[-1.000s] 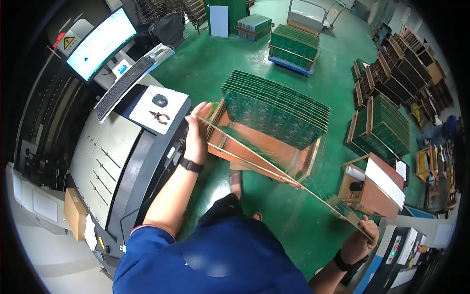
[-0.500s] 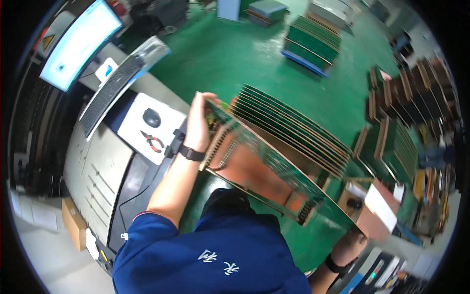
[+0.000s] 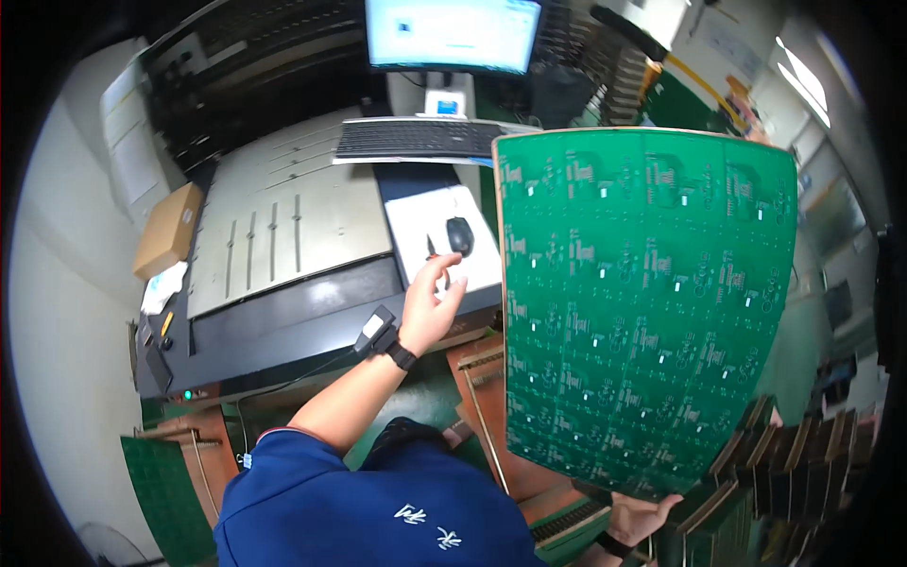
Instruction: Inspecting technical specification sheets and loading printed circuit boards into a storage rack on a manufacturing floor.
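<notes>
A large green printed circuit board panel (image 3: 633,283) stands tilted up at the right, its face covered with repeated small patterns and white marks. My right hand (image 3: 638,520) is closed on its lower edge, with some fingers hidden behind the panel. My left hand (image 3: 433,307) is off the panel, fingers apart and nothing visible in them. It hovers by the near edge of a white pad (image 3: 404,219), which bears a black mouse (image 3: 459,236). Pliers (image 3: 432,248) on the pad are partly covered by the left fingers.
A keyboard (image 3: 420,140) and a lit monitor (image 3: 453,36) are beyond the pad. To the left lies a slotted grey metal bed (image 3: 312,222), with a cardboard box (image 3: 168,230) beside it. A wooden rack (image 3: 487,416) stands below; stacked boards (image 3: 794,463) fill the lower right.
The view has turned left toward the machine bed. My left hand has let go of the panel and moved to the pad. The panel has swung up, its face now toward me.
</notes>
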Action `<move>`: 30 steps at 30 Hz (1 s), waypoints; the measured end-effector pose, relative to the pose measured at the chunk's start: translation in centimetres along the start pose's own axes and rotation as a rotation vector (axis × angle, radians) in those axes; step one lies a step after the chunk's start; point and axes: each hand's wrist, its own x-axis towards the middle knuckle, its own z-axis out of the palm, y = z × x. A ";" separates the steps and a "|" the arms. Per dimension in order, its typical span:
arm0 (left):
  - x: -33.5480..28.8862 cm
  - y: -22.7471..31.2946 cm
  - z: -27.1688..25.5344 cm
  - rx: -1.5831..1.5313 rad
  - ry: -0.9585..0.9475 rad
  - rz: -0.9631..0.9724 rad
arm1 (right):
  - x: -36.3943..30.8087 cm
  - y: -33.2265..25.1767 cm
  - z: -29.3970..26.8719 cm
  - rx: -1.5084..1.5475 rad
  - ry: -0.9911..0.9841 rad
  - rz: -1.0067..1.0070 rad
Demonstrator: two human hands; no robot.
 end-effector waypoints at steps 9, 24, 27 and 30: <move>-6.2 9.5 -3.1 0.213 0.088 0.259 | 1.8 0.3 -3.1 0.177 0.144 0.303; -3.3 13.0 -7.4 -0.975 0.038 -0.390 | 7.0 3.7 10.9 0.032 0.016 0.404; -1.1 12.9 -10.1 -0.947 0.098 -0.361 | 8.4 6.3 13.1 0.110 0.024 0.520; 0.0 11.0 -11.5 -0.851 0.063 -0.348 | 7.7 7.4 14.8 0.142 0.017 0.471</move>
